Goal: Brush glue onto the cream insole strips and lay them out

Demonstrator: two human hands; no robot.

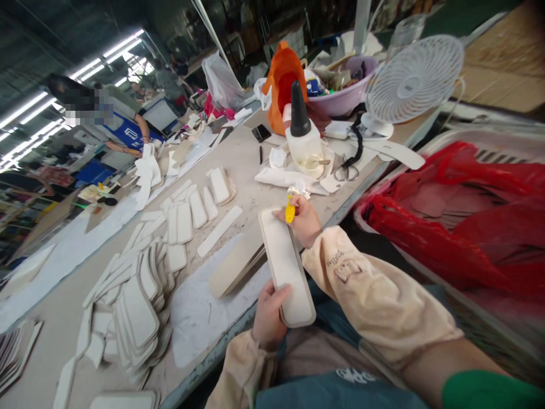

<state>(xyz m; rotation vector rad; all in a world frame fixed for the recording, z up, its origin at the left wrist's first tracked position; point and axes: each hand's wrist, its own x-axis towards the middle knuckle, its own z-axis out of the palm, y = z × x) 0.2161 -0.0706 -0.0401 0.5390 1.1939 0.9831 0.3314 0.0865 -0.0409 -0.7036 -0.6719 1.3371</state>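
My left hand (270, 312) grips the lower part of a long off-white panel (284, 255) with rounded corners, thumb on its face. The panel is tilted above the table's front edge. At its upper end is my right hand (305, 222), fingers closed around a small tool with a yellow handle (290, 211); a whitish mass shows at the tool's far end, its kind unclear. Beside the panel, a stack of similar beige pieces (238, 264) lies on a white sheet (191, 324). Beyond the right hand stands a white bottle with a black cone nozzle (300, 116).
Many overlapping white pieces (138, 307) cover the table's left. Scissors (347, 172), a phone (261, 133), an orange bag (281, 79), a lilac basin (344, 96) and a fan (415, 79) stand beyond. At right is a crate with red plastic (426, 221). Another person (123, 122) works farther off.
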